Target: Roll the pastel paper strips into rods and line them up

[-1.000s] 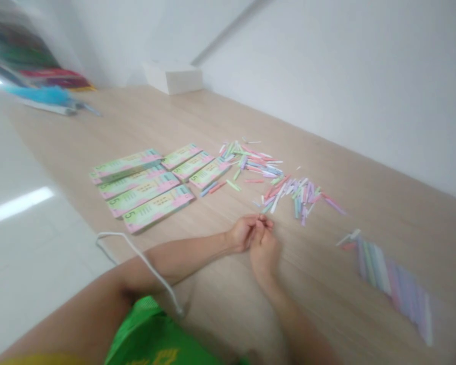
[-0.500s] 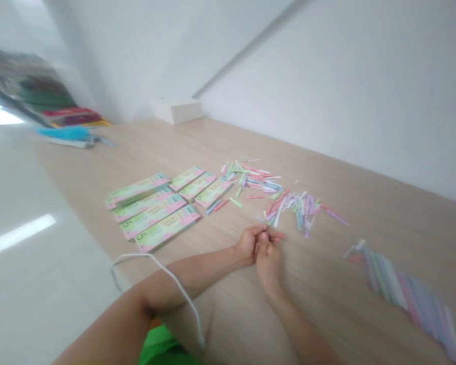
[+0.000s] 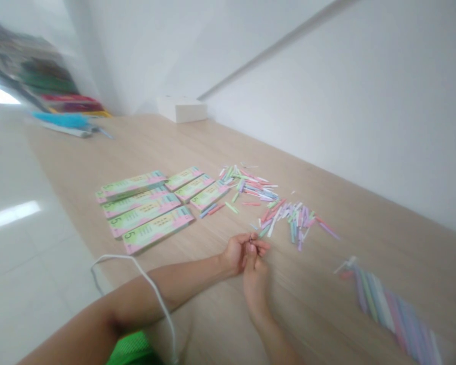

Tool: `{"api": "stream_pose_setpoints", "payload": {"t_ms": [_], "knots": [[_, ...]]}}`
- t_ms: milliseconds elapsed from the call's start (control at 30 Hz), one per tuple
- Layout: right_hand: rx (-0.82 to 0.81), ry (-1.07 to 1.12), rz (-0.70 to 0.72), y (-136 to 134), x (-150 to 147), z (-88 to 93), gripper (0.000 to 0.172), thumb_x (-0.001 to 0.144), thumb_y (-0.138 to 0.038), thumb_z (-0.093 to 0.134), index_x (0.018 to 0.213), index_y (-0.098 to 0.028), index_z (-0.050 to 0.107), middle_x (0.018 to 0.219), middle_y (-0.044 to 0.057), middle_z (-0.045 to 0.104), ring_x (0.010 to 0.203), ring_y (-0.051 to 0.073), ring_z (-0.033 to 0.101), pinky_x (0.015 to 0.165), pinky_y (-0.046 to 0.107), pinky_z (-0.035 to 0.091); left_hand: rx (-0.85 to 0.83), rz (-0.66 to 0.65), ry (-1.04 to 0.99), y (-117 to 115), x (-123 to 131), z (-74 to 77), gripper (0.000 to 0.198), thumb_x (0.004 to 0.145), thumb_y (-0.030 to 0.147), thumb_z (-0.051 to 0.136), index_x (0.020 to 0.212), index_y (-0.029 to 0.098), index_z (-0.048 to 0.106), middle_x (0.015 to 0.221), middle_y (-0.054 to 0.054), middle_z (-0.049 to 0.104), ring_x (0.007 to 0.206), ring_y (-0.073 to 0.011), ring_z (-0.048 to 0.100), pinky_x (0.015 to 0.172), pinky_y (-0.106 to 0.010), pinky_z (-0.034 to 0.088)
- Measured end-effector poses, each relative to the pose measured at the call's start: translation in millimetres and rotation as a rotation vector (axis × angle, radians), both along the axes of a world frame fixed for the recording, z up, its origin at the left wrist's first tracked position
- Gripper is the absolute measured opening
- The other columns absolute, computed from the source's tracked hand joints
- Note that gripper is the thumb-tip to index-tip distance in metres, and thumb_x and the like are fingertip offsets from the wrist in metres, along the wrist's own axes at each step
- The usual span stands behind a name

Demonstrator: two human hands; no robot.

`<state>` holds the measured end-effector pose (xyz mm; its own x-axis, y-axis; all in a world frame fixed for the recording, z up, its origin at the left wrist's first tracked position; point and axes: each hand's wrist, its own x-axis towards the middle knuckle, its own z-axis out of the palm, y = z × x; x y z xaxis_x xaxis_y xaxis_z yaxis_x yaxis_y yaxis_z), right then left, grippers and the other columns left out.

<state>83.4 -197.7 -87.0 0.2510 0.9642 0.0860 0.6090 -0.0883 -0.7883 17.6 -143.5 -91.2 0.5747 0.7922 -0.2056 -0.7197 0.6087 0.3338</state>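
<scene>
Long light-wood tabletop [image 3: 327,274] beside a white wall [image 3: 365,101]. On it, at left, green-and-pink printed booklets [image 3: 148,213] marked 5, in loose rows; at right, a fanned band of pastel paper strips [image 3: 387,309]; between them, a scattered heap of loose paper strips [image 3: 273,208]. Just below that heap, left hand [image 3: 237,253] and right hand [image 3: 255,284] close together above the tabletop, fingers nearly closed, both pinching a tiny item [image 3: 252,236], too small to identify.
</scene>
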Motion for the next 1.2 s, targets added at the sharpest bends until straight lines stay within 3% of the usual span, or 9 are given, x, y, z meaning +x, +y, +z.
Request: {"api": "stream_pose_setpoints", "payload": {"t_ms": [333,533,933,1200], "knots": [[-0.04,-0.024,0.008,-6.5,-2.2,-2.3,0.065,0.094,-0.054,0.022,0.096,-0.011,0.071,0.077,0.016,0.071,0.069,0.024,0.067,0.054,0.028,0.039,-0.043,-0.011,0.048,-8.5,-4.4,-1.7,0.01,0.074,0.025,0.053,0.07,0.017,0.047,0.07,-0.007,0.068,0.058,-0.0151,0.062,0.049,-0.021,0.044],[-0.042,-0.009,0.03,-10.7,-2.5,-0.1,0.063,0.094,-0.053,0.023,0.095,-0.011,0.071,0.078,0.015,0.071,0.068,0.022,0.066,0.054,0.028,0.039,0.015,-0.022,0.035,-10.0,-8.7,1.8,0.011,0.073,0.024,0.052,0.069,0.017,0.044,0.067,-0.006,0.065,0.053,-0.013,0.057,0.045,-0.019,0.038],[-0.07,-0.051,0.041,-16.2,-4.4,1.6,0.064,0.094,-0.052,0.021,0.08,-0.014,0.071,0.068,0.013,0.069,0.058,0.02,0.061,0.051,0.028,0.033,0.081,-0.032,0.049,-12.5,-10.6,-3.2,0.019,0.073,0.032,0.054,0.07,0.019,0.041,0.065,-0.004,0.06,0.048,-0.0118,0.049,0.042,-0.02,0.03],[-0.12,0.0,0.039,-17.9,-4.7,4.3,0.066,0.093,-0.055,0.02,0.085,-0.014,0.071,0.066,0.012,0.068,0.054,0.019,0.058,0.047,0.028,0.032,0.075,-0.036,0.059,-12.7,-11.7,-6.9,0.02,0.074,0.033,0.054,0.07,0.019,0.04,0.063,-0.003,0.057,0.054,-0.0129,0.05,0.048,-0.021,0.034]]}}
